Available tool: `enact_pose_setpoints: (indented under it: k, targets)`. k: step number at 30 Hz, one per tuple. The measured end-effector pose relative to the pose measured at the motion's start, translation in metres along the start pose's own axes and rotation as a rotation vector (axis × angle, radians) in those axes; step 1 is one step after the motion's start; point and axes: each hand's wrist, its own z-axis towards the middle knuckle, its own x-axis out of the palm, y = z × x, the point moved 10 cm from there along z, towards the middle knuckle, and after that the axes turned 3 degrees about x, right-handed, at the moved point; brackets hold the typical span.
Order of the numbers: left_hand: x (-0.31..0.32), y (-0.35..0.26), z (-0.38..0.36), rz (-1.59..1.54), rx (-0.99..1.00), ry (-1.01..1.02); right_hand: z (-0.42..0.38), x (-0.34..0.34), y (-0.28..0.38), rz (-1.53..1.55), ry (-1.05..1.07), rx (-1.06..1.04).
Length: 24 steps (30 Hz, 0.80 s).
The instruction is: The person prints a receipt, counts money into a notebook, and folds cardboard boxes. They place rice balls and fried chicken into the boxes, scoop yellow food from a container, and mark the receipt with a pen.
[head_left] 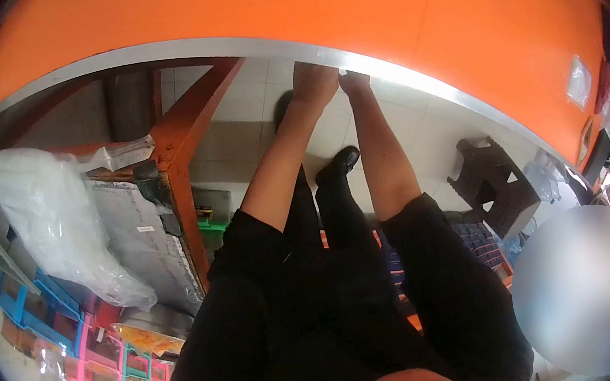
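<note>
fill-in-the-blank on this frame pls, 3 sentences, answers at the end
1. Both hands, left hand and right hand, rest at the metal edge of a table whose top is coloured ____.
2. The dark stool on the tiled floor lies to the person's ____ side.
3. The pink and blue trays sit below a large clear ____ bag.

Missing words: orange; right; plastic

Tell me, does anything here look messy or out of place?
Somewhat. Both hands, left hand and right hand, rest at the metal edge of the orange table, which looks tidy. Below it, coloured trays lie jumbled on the floor beside a crumpled plastic bag. A dark stool stands nearby.
</note>
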Motion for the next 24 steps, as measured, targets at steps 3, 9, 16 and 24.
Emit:
enact_pose_setpoints:
  k: [3,9,16,24]
  targets:
    - [0.005,0.020,0.000,-0.072,-0.063,0.003,-0.001,0.021,-0.031,0.886,0.040,0.392]
    - [-0.002,0.051,-0.007,-0.025,-0.041,0.034,-0.005,0.034,-0.036,1.375,-0.026,0.610]
    - [-0.016,0.088,-0.016,0.003,0.012,0.089,0.001,0.039,-0.020,1.440,-0.038,0.636]
    - [0.003,0.109,-0.025,0.167,-0.089,0.356,-0.001,0.058,-0.015,1.589,-0.086,0.679]
